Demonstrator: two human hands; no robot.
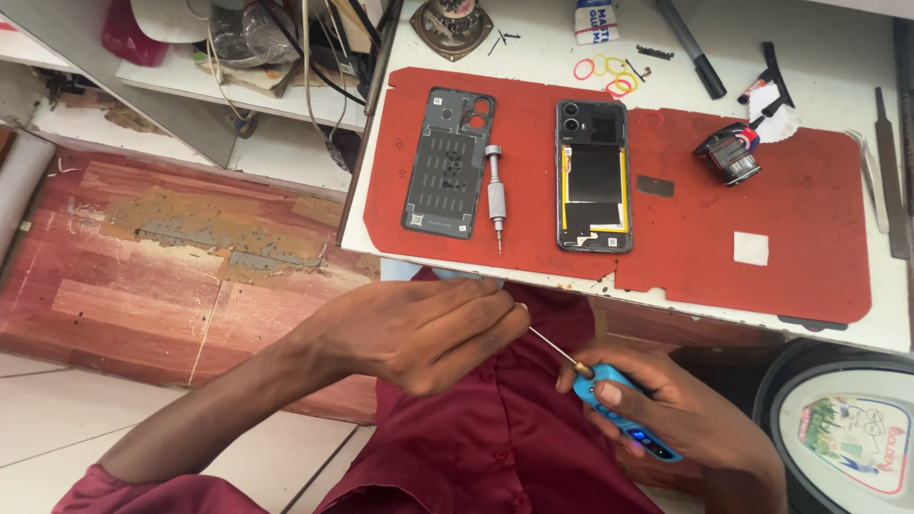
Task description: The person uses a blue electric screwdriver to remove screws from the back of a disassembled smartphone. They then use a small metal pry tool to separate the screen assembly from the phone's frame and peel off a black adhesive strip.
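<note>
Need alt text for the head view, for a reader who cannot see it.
The right hand holds a blue electric screwdriver while the left hand pinches its thin bit's tip above the lap. Beyond, on a red mat, lie an opened phone, its back cover and a silver screwdriver.

Glossy blue plastic tool (624, 411), thin metal shaft (550, 345); matt red mat (781, 228).

Opened phone (593, 176) and its back cover (447, 162) on red mat (809, 247), silver screwdriver (495, 195), rubber bands (606, 74)
</note>
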